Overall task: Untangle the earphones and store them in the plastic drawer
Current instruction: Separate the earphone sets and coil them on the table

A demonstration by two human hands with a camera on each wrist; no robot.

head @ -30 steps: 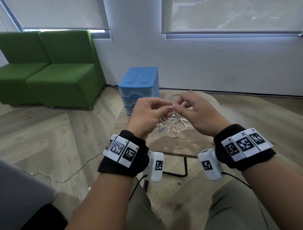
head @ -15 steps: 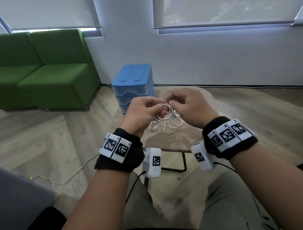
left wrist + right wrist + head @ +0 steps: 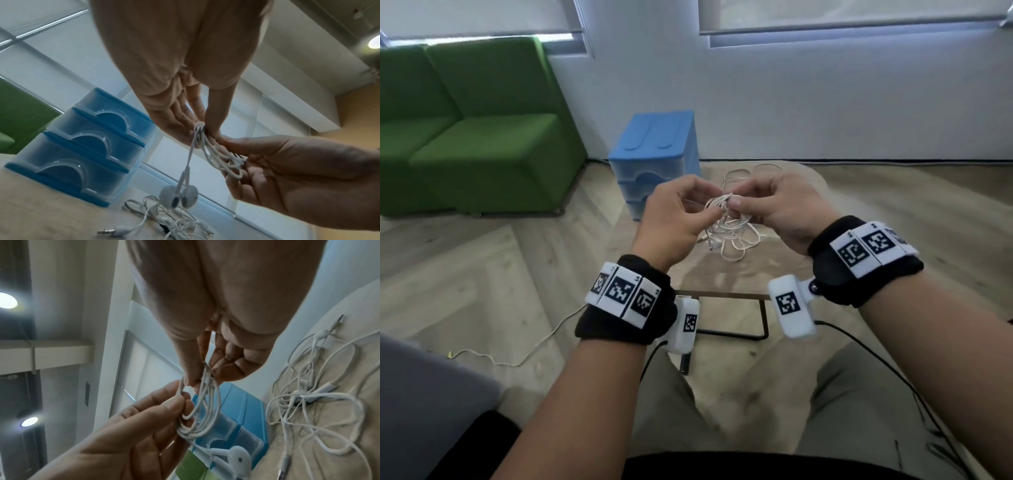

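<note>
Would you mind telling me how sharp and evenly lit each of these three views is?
Head view: even daylight, edges bowed, the earphones slightly soft. Left wrist view: the left hand up close is blurred, a ceiling lamp glares top right. Right wrist view: two lamps flare at the left, the drawer unit is soft.

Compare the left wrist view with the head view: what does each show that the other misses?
Left wrist only: two earbuds dangling from the coiled bundle, and a jack plug lying on the table. Head only: the green sofa and a loose cable on the floor. Both: left hand and right hand pinching the bundle, blue plastic drawer shut.
</note>
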